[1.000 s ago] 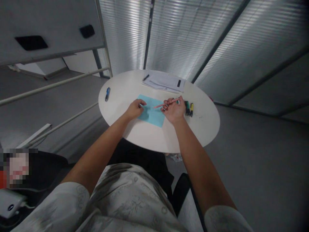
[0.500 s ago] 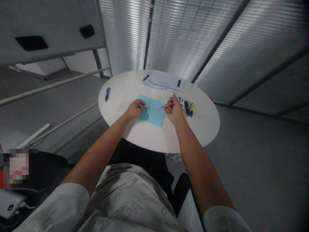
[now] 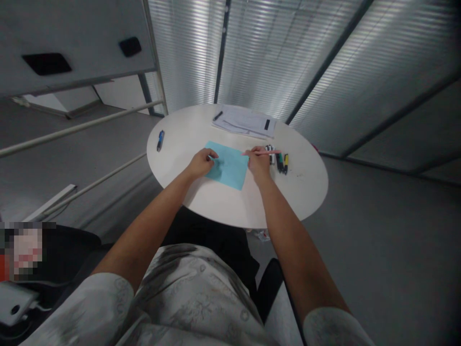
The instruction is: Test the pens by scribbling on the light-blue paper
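Observation:
A light blue sheet of paper (image 3: 230, 168) lies flat on the white oval table (image 3: 212, 204). My left hand (image 3: 202, 163) rests at the sheet's left edge, fingers loosely bent and apart, with nothing held. Over the sheet's right edge, my right hand (image 3: 258, 162) is closed around a slim pink pencil (image 3: 272, 152). The pencil lies nearly level, one end pointing left over the paper and the other reaching right above the markers. Whether its tip touches the sheet I cannot tell.
Several markers (image 3: 280, 163) lie right of my right hand, with black, green and yellow parts. White papers (image 3: 243, 120) with dark items on them are at the back. A blue pen (image 3: 160, 140) lies at the left. Beyond the table stands a ribbed translucent partition (image 3: 259, 53).
My right hand has lowered and turned. The pencil has swung from slanting down toward the paper to nearly level, shifting right. My left hand and the sheet have stayed put.

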Demonstrator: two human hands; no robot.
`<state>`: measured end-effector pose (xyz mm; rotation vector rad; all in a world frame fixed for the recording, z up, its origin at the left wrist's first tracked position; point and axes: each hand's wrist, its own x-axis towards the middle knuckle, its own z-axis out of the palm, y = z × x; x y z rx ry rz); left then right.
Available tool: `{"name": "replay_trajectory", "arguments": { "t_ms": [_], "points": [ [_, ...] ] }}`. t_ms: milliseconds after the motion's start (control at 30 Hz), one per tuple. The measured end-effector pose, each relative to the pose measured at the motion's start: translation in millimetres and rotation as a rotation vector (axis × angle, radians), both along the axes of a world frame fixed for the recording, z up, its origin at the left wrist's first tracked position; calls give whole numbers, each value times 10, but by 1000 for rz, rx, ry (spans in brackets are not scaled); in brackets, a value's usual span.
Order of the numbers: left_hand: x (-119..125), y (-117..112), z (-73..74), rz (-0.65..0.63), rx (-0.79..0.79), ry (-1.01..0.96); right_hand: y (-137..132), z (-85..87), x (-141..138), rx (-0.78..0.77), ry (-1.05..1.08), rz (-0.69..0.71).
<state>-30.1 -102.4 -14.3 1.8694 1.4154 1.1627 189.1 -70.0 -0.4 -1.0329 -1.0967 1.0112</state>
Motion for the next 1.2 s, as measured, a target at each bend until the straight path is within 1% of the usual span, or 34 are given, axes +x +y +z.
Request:
{"name": "replay_trajectory", "arguments": {
  "t_ms": [33, 100, 167, 267, 367, 533, 733, 800, 900, 967, 1033, 1100, 1200],
  "points": [
    [1, -3, 3, -1, -5, -3, -5, -11, -5, 13, -10, 8],
    [5, -12, 11, 0, -14, -1, -32, -27, -12, 7, -60, 81],
    [8, -18, 18, 8, -15, 7, -73, -38, -16, 14, -175, 144],
    [11, -19, 19, 20, -13, 17, -129, -48, -14, 75, -364, 170],
    [11, -16, 16, 14, -13, 14, -149, -54, -9, 104, -447, 150],
    [10, -21, 18, 8, -4, 14, -131, -78, -7, 103, -461, 143],
    [5, -19, 14, -2, -12, 8, -136, -79, -12, 86, -528, 125],
    [5, -26, 23, 0, -17, 15, -129, -60, -5, 92, -615, 85],
    [11, -48, 51, 13, -30, 33, -121, -21, 13, 90, -820, -19],
    [16, -63, 69, 16, -37, 39, -128, 3, 21, 75, -907, -70],
    [19, -70, 81, 16, -41, 41, -146, 23, 22, 64, -914, -82],
    [20, -71, 83, 15, -42, 46, -162, 37, 20, 57, -860, -82],
    [17, -67, 76, 17, -40, 58, -144, 47, 24, 52, -662, -97]
  ]
}}
